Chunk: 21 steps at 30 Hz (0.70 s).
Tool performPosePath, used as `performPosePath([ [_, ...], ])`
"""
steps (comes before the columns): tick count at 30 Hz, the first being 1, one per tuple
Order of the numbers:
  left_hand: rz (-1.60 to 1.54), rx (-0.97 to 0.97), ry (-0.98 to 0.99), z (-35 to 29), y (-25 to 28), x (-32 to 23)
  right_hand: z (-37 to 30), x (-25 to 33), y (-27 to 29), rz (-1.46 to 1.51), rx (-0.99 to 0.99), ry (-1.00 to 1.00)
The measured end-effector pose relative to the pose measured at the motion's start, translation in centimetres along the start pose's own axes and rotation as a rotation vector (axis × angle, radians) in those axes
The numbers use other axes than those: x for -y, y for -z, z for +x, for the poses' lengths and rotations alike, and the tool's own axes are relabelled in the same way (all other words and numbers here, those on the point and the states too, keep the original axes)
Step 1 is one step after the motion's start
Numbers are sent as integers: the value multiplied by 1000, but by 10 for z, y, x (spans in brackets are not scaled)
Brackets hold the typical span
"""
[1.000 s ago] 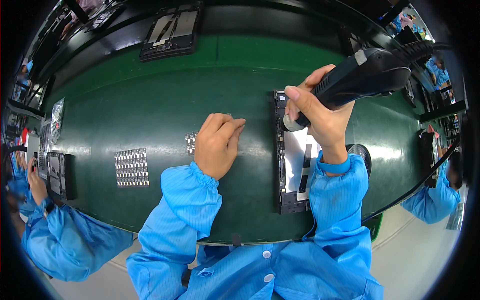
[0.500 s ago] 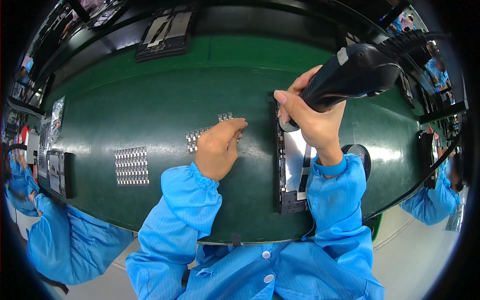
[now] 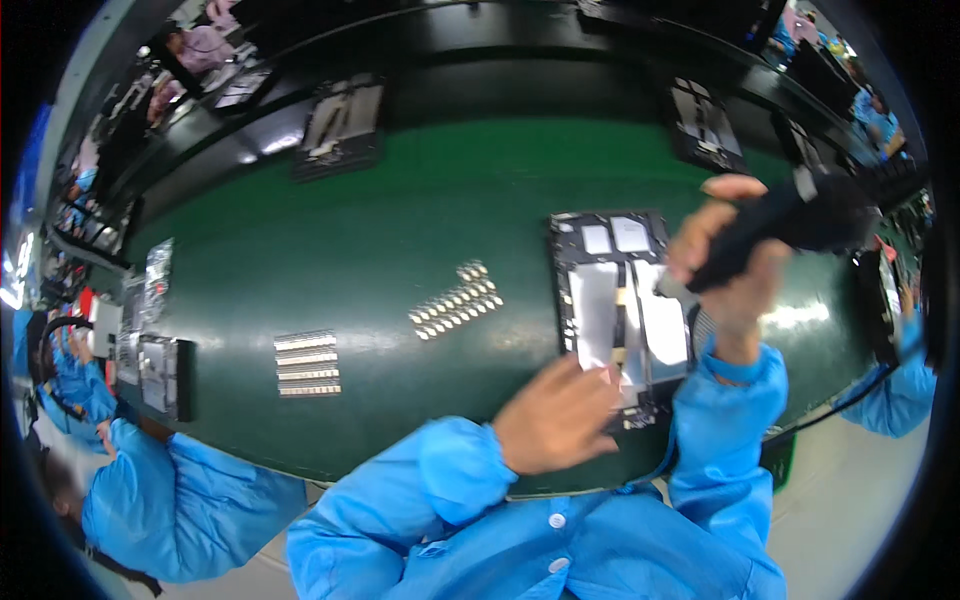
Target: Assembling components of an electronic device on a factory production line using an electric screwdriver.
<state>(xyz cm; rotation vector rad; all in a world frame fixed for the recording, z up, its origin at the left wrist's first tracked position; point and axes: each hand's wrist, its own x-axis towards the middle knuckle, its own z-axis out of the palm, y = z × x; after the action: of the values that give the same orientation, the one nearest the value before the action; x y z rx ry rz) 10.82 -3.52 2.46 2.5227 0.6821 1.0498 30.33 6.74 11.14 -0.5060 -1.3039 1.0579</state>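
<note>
While right hand grips black tool, left hand (grip unclear, blurred) at open device near front edge of bench should press lightly.

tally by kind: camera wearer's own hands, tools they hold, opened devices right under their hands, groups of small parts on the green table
Hands: 2 (left hand, right hand)
Black handheld tool: 1
Opened device: 1
Small-part groups: 2 (left group, right group)
Total: 6
</note>
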Motion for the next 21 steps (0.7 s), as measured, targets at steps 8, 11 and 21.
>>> performPosePath([
  [8, 341, 10, -74, 40, -15, 71, -59, 19, 19, 10, -159, -85],
  [11, 364, -30, 39, 90, 9, 135, -71, 5, 30, 26, -94, -212],
  [21, 570, 138, 351, 155, 11, 208, -78, -5, 45, 111, -32, -271],
])
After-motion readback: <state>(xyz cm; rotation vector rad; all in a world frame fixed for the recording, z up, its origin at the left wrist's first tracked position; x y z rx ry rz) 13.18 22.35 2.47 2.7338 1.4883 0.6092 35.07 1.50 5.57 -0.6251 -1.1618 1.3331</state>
